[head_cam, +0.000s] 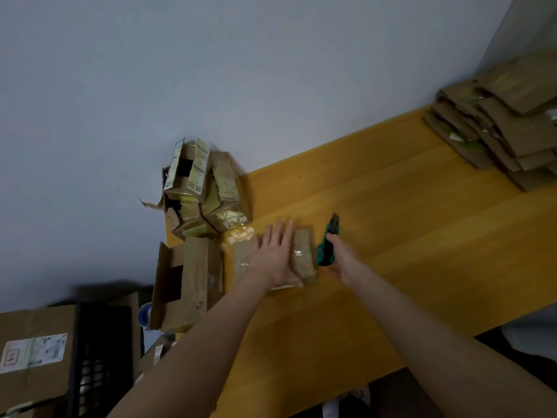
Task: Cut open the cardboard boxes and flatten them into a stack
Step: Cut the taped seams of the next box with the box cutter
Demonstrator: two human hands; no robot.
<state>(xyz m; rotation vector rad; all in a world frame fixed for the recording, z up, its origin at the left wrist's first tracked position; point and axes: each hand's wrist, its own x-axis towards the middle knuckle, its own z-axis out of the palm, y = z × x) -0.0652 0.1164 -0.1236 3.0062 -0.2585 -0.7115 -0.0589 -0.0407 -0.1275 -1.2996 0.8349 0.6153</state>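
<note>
Possibly a slip will be caused by the smooth yellow wooden tabletop [391, 236]. Flattened brown cardboard is kept in a stack [497, 131] at the far right; a pile [202, 191] of taped boxes waits at the far left. The small flat box [303, 254], shiny with tape, is pressed by the left hand [275, 254] with straight fingers [283, 233]. The green knife [324, 251] is gripped by the right hand [343, 263] just beside it, so those fingers could be cut.
</note>
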